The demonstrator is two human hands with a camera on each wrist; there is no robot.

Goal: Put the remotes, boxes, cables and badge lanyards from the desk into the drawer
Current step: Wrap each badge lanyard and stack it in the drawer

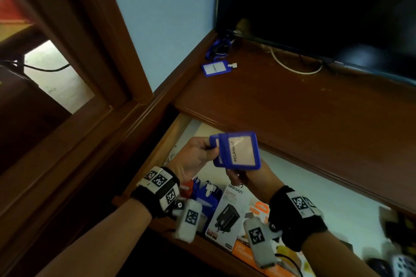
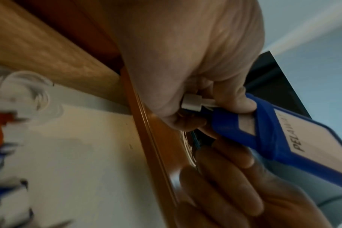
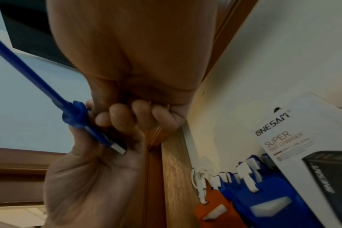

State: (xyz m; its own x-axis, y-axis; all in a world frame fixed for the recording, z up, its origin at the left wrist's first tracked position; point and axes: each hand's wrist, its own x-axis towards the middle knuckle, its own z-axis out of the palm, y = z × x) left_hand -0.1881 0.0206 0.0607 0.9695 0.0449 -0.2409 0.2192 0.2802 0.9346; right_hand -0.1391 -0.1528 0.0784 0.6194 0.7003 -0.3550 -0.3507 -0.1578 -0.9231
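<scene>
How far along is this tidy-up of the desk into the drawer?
Well along, it seems. The open drawer already holds a charger box and blue and orange badge holders. Both hands, left and right, hold a blue badge holder above it. One more blue badge with its lanyard lies on the desk.

Black wristbands; checkered white tags

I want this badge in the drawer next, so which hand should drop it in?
Probably the left hand: it pinches the blue badge at its clip end, above the open drawer. The right hand is mostly hidden under the badge; its grip is unclear.
</scene>
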